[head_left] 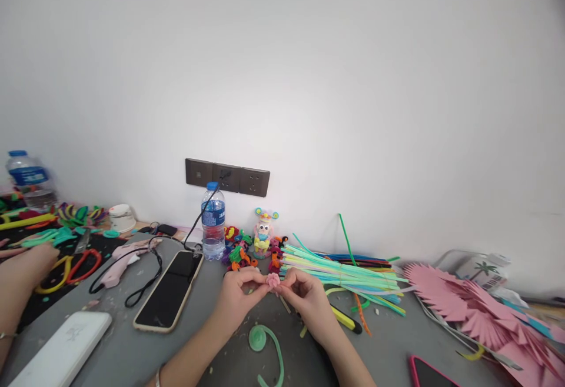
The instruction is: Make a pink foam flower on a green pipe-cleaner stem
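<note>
Left hand (pixel 241 296) and right hand (pixel 308 297) meet, in the head view, at one small pink flower-shaped piece (pixel 273 282), each gripping an edge of it between thumb and bent forefinger, with the fingertips nearly together. The piece is held up between the two hands, over the middle of the grey tabletop (pixel 120 356). Just nearer, between the forearms, lies one green strip (pixel 256 338), wound into a disc at one end with its tail curving off to the right.

Left of the hands lie one phone in a beige case (pixel 170 293), one white slab-shaped device (pixel 66 346) and one pink glue gun (pixel 115 270). Farther left, one other person's hand (pixel 39 262) is near one pair of scissors (pixel 73 270) with a yellow and a red handle; what it has hold of cannot be told.

Two water bottles (pixel 213 225) show, one beyond the beige-cased phone and one at the far left. Beyond the hands stands one big-eyed figurine (pixel 262 237), among colourful twisted bits too jumbled to count. To its right lies one bundle of fuzzy stems (pixel 344 274), mostly pale green; one yellow knife (pixel 345 319) is nearer. Farther right are one pink-edged phone (pixel 435 374) and pleated pink paper (pixel 477 310).
</note>
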Demonstrator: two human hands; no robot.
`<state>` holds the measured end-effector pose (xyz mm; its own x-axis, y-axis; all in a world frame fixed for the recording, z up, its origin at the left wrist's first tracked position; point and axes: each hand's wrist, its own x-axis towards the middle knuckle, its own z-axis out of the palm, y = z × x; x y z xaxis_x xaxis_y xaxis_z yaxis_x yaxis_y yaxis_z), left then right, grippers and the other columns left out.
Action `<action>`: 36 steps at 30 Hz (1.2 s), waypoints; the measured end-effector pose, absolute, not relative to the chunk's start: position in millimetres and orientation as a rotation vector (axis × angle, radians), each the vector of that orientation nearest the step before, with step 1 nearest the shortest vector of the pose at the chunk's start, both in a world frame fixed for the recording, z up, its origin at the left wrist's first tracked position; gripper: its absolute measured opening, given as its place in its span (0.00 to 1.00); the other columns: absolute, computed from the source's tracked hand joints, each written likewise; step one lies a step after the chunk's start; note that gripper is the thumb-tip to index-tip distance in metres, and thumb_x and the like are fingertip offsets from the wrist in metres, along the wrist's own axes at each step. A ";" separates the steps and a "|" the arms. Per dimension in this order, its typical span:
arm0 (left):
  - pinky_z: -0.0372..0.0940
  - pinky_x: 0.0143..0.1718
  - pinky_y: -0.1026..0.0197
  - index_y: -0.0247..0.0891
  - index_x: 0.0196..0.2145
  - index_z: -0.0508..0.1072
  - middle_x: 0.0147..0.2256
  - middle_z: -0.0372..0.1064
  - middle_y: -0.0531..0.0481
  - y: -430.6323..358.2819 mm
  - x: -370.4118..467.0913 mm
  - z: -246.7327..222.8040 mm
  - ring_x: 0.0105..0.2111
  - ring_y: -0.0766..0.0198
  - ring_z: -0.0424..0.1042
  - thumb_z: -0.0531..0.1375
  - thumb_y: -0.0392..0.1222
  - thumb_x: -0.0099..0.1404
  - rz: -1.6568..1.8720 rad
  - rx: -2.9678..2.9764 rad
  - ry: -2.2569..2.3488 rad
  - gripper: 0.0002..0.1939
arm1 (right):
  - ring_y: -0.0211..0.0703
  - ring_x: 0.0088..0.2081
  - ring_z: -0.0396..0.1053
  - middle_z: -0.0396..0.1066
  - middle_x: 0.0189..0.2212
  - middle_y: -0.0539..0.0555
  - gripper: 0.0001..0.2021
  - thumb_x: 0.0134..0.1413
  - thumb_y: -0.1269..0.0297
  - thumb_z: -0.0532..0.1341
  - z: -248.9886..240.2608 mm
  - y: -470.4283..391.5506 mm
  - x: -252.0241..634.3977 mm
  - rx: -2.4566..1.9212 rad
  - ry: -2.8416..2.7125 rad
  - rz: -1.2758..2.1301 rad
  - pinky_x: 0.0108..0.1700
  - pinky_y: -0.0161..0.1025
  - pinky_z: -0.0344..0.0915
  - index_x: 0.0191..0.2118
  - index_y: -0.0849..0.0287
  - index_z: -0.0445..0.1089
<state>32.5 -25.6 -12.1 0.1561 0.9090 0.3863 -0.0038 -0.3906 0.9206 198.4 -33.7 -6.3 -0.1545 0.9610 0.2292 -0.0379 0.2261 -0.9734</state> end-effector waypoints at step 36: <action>0.71 0.38 0.59 0.37 0.34 0.80 0.34 0.77 0.44 -19.5 29.1 -15.5 0.36 0.56 0.75 0.64 0.42 0.57 1.224 1.586 0.905 0.08 | 0.39 0.24 0.62 0.68 0.21 0.51 0.21 0.41 0.44 0.68 -13.8 -27.7 192.4 -1.036 -1.334 1.022 0.27 0.36 0.57 0.26 0.60 0.69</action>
<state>29.1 -19.5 -15.5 0.2390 0.9221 0.3044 0.0206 -0.3182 0.9478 192.4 -27.7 -13.8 -0.0090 0.9700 0.2429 0.0180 0.2431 -0.9698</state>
